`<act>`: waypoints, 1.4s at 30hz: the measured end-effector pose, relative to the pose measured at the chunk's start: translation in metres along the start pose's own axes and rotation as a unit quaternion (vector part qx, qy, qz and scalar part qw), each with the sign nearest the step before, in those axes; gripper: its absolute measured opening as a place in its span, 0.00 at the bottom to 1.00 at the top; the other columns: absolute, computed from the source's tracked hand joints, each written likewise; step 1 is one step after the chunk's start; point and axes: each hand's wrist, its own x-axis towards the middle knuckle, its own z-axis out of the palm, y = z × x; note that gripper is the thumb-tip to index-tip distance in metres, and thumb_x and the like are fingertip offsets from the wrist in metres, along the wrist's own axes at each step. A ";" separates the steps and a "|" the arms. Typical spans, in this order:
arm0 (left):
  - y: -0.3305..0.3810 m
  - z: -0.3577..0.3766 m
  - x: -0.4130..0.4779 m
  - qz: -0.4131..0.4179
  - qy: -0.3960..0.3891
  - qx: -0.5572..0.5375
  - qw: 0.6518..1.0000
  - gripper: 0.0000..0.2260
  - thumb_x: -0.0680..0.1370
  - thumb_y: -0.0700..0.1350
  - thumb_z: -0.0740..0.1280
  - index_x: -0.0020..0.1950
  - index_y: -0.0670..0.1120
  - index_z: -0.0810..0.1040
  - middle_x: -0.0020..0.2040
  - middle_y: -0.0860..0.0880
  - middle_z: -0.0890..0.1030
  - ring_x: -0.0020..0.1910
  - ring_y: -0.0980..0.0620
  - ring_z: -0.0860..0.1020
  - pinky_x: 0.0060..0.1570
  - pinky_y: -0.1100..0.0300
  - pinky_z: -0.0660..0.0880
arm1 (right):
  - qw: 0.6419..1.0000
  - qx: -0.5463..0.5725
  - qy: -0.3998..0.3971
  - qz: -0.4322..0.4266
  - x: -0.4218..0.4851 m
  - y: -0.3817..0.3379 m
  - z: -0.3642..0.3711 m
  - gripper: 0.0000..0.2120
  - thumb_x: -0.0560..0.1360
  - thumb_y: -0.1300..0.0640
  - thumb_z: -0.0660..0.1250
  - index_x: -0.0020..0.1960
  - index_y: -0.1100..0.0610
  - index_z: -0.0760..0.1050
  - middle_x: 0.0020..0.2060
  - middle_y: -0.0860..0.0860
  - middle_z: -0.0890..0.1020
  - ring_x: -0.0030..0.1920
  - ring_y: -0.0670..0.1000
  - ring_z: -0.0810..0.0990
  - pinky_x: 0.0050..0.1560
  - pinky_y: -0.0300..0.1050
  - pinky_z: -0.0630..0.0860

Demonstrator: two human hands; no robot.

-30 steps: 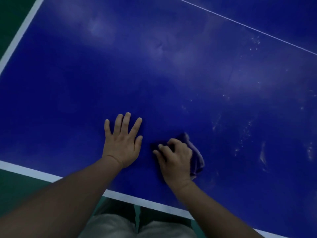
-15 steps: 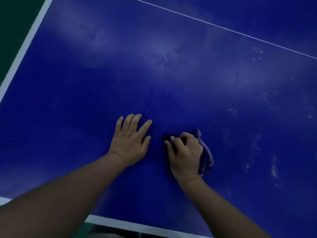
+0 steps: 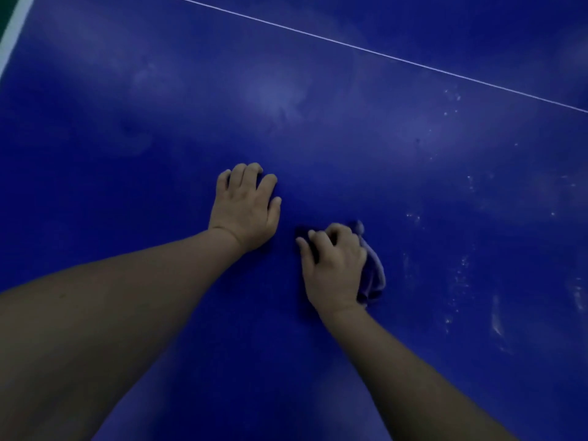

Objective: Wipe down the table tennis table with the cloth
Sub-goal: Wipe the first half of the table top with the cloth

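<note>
The blue table tennis table [image 3: 350, 154] fills almost the whole view. Its thin white centre line [image 3: 381, 55] crosses from twelve o'clock to the edge at two o'clock, and a white border stripe [image 3: 12, 30] shows in the corner at ten o'clock. Pale hazy smears [image 3: 273, 93] spread over the top towards twelve o'clock.

Both bare forearms reach in from six and eight o'clock. The left hand [image 3: 245, 208], just at nine o'clock of the picture's middle, rests palm down on the table. Its fingers lie close together with the tips bent onto the surface, and it holds nothing. The right hand [image 3: 334, 265], at four o'clock of the middle and a little apart from the left, has its fingers curled over the bunched dark blue cloth [image 3: 372, 275]. The cloth sits on the table under that hand, and a fold of it bulges out at three o'clock of the knuckles.

White specks and streaks [image 3: 461, 272] lie at three to four o'clock of the cloth, apart from it.

Judged from this, most of the top is unwiped. A bunched cloth touches little surface, so strokes may leave stripes of haze or push the grit along and scratch the top. The leaning left palm may print fresh marks on the top. In this dim light the cloth matches the table, so missed patches are easy to overlook.
</note>
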 end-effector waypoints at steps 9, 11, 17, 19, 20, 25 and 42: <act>0.003 -0.002 0.081 0.053 0.007 0.017 0.998 0.15 0.79 0.53 0.58 0.56 0.43 0.73 0.60 0.43 0.73 0.60 0.42 0.69 0.59 0.45 0.65 | 0.993 -0.008 0.054 0.108 0.055 0.028 -0.006 0.11 0.79 0.50 0.70 0.48 0.59 0.80 0.50 0.57 0.76 0.48 0.60 0.75 0.45 0.59 0.73; 0.002 -0.002 0.099 0.037 0.011 0.014 0.999 0.15 0.79 0.53 0.58 0.59 0.44 0.72 0.62 0.43 0.71 0.63 0.42 0.68 0.63 0.45 0.63 | 0.995 0.000 0.034 0.090 0.027 0.014 -0.006 0.10 0.78 0.50 0.70 0.48 0.57 0.80 0.49 0.56 0.76 0.48 0.58 0.75 0.45 0.55 0.70; -0.002 0.005 0.132 0.007 0.022 0.004 1.000 0.22 0.79 0.55 0.55 0.69 0.45 0.68 0.70 0.43 0.67 0.71 0.43 0.63 0.71 0.45 0.57 | 1.000 -0.009 0.021 -0.011 0.114 0.022 0.009 0.11 0.78 0.49 0.70 0.46 0.58 0.79 0.47 0.56 0.76 0.45 0.59 0.74 0.43 0.54 0.70; -0.002 0.007 0.132 -0.001 0.009 0.003 1.000 0.25 0.80 0.56 0.54 0.73 0.46 0.66 0.75 0.43 0.64 0.76 0.44 0.59 0.75 0.43 0.54 | 0.999 -0.016 0.034 0.030 0.146 0.039 0.006 0.12 0.78 0.50 0.70 0.46 0.60 0.79 0.48 0.58 0.77 0.47 0.61 0.75 0.44 0.57 0.71; -0.001 0.007 0.131 -0.007 0.001 -0.001 1.000 0.25 0.80 0.56 0.54 0.75 0.46 0.64 0.77 0.44 0.62 0.78 0.44 0.56 0.76 0.43 0.51 | 0.998 -0.015 0.036 0.046 0.149 0.046 0.004 0.12 0.78 0.50 0.70 0.46 0.60 0.79 0.49 0.58 0.77 0.48 0.61 0.75 0.45 0.58 0.72; 0.001 0.005 0.131 -0.016 -0.009 -0.006 1.000 0.26 0.82 0.55 0.53 0.78 0.47 0.62 0.80 0.44 0.58 0.80 0.46 0.52 0.77 0.42 0.47 | 0.997 0.000 0.022 0.077 0.101 0.025 0.002 0.10 0.78 0.50 0.69 0.46 0.57 0.78 0.48 0.55 0.75 0.47 0.58 0.74 0.45 0.57 0.71; 0.000 0.007 0.136 -0.036 -0.023 0.001 0.999 0.30 0.79 0.56 0.48 0.81 0.49 0.59 0.82 0.45 0.54 0.81 0.48 0.48 0.78 0.40 0.42 | 1.000 0.006 0.004 -0.004 0.170 0.014 0.017 0.11 0.77 0.49 0.69 0.44 0.57 0.78 0.46 0.55 0.76 0.45 0.58 0.75 0.43 0.52 0.67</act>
